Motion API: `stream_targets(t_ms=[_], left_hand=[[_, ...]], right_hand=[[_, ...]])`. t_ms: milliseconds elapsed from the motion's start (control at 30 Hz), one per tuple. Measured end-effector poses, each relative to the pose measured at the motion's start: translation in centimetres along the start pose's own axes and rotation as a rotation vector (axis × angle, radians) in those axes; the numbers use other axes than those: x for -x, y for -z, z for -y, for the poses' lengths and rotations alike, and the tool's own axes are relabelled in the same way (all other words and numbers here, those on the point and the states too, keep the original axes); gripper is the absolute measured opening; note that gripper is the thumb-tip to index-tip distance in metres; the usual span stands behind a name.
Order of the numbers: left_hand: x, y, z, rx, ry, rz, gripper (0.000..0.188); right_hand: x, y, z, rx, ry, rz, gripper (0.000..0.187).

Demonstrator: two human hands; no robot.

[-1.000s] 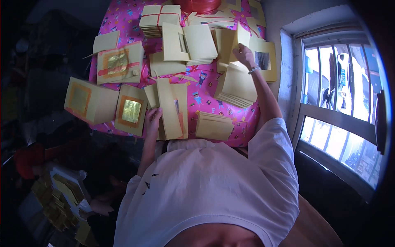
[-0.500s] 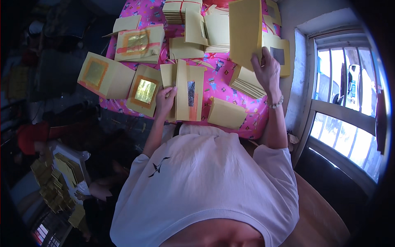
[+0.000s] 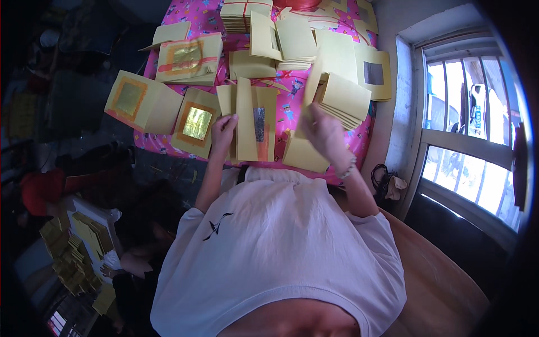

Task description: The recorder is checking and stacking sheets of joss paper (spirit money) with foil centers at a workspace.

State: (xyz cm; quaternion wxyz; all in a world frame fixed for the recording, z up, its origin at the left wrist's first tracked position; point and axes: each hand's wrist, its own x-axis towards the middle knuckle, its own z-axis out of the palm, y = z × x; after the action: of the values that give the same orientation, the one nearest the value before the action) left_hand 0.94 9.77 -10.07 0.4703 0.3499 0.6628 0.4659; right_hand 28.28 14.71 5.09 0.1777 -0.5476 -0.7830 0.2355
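At the table's near edge my left hand (image 3: 223, 133) pinches the edge of a folded sheet of yellow joss paper (image 3: 246, 126) standing partly upright. Just right of it lies joss paper with a dark silver foil patch (image 3: 259, 124) and an orange smear below. My right hand (image 3: 324, 133), a bead bracelet at its wrist, grips another joss paper sheet (image 3: 311, 92), tilted nearly edge-on; the fingers are slightly blurred. Beyond that hand sits a fanned stack of folded yellow paper (image 3: 343, 96). A folded piece (image 3: 303, 154) lies below it, partly covered by the hand.
A pink patterned cloth (image 3: 285, 101) covers the table. Gold-foil joss paper (image 3: 195, 122) lies at left, and a tied bundle (image 3: 238, 16) stands at the back. A barred window (image 3: 474, 112) is at right. At lower left another person's hand (image 3: 106, 271) is by a paper-laden white tray (image 3: 115, 236).
My right hand has come down and left with its sheet, which has turned from facing me to nearly edge-on. My left hand keeps its pinch in about the same place.
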Motion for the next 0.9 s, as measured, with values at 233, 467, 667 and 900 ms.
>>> stream_targets(t_ms=[233, 467, 667, 900], left_hand=[[1.6, 5.7, -2.9, 0.544, 0.247, -0.021, 0.028], [2.9, 7.9, -4.8, 0.659, 0.254, -0.038, 0.032], [2.5, 7.5, -2.0, 0.637, 0.238, -0.026, 0.029], [2.1, 5.0, -2.9, 0.458, 0.301, -0.018, 0.032]], right_hand=[[0.5, -10.1, 4.9, 0.061, 0.053, 0.245, 0.017], [1.0, -15.6, 4.4, -0.067, 0.068, 0.370, 0.025], [0.9, -12.8, 2.4, -0.260, -0.143, 0.171, 0.043], [1.5, -15.5, -5.8, -0.154, -0.186, -0.072, 0.045]])
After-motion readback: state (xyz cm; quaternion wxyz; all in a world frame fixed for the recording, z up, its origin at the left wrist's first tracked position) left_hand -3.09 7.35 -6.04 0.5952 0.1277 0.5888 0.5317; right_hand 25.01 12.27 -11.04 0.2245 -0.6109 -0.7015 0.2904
